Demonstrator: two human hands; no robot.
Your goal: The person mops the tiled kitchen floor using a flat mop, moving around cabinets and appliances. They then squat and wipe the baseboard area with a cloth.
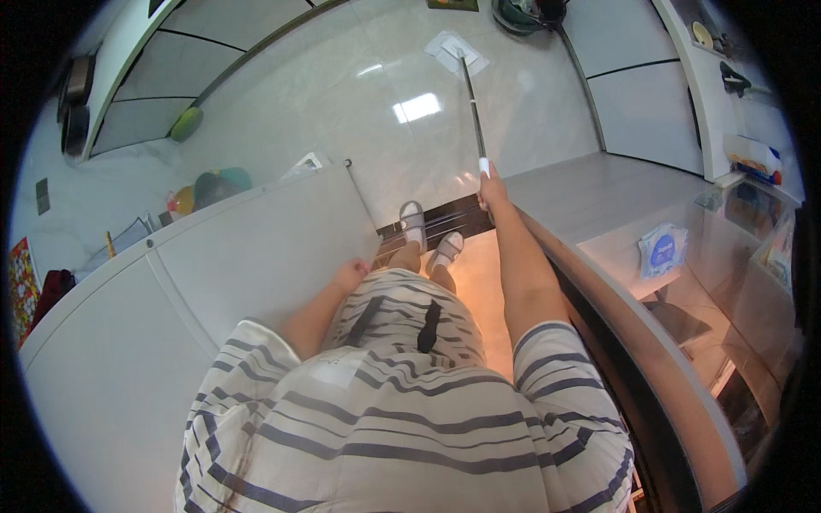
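Note:
My right hand is closed around the white grip of a flat mop. The mop's metal pole slants away from me to a flat head with a whitish cleaning cloth under it, lying on the glossy tiled floor. My left hand hangs low beside my striped clothing, close to a white panel; its fingers look curled, and whether it holds anything is not clear. My feet, in grey slippers, are at a dark door track.
White cabinets line both sides. A dark green bin stands at the far right of the floor. A green melon-like object lies by the left cabinet. On the right, a blue-and-white packet rests on a glass surface.

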